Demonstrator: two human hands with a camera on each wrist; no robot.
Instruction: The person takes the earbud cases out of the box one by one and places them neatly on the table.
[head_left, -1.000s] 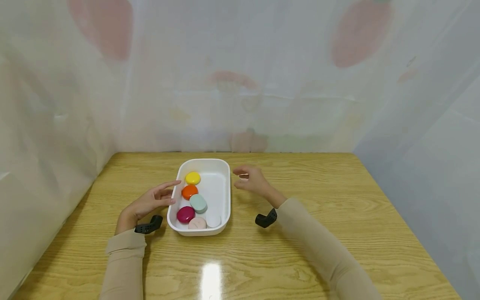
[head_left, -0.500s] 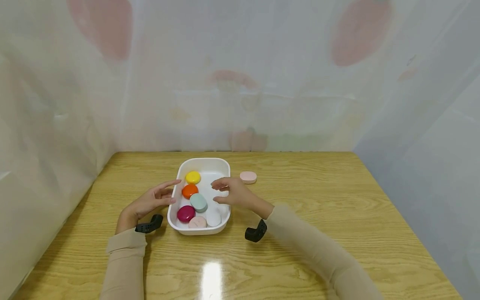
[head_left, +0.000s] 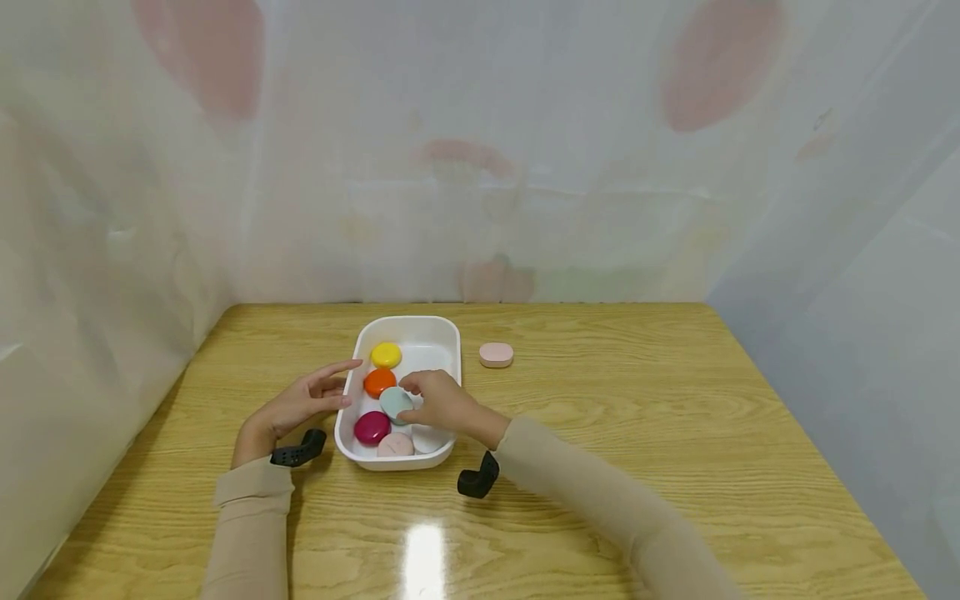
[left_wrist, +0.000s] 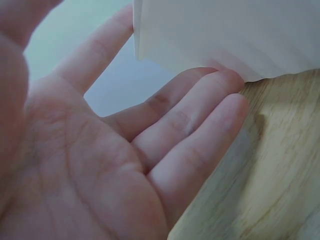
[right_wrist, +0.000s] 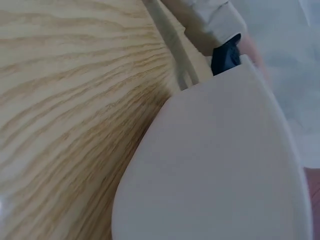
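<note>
A white rectangular tray (head_left: 453, 342) holds several smooth pill-shaped pieces. My right hand (head_left: 446, 405) reaches over the tray's right wall, thumb and fingertips on opposite edges of a pale green oval piece (head_left: 395, 405). My left hand (head_left: 303, 402) stands at the tray's left wall, fingers extended and loosely bent. In the left wrist view its fingertips meet the tray wall (left_wrist: 225, 40), the palm bare. Around the green piece lie an orange piece (head_left: 380, 382), a crimson piece (head_left: 372, 427), a pale pink piece (head_left: 395, 445) and a white piece (head_left: 429, 439), partly hidden by my hand.
Toward the tray's far end lies a yellow piece (head_left: 386, 355). Outside, right of the tray, a pink oval piece (head_left: 496, 355) rests on the wooden table (head_left: 637, 400). A pale printed sheet (head_left: 480, 233) hangs behind the table, with more sheeting at both sides.
My right hand has moved from beyond the tray's right wall, leftward into it, to the pale green piece. The pink piece on the table has come into sight. The left hand stays put.
</note>
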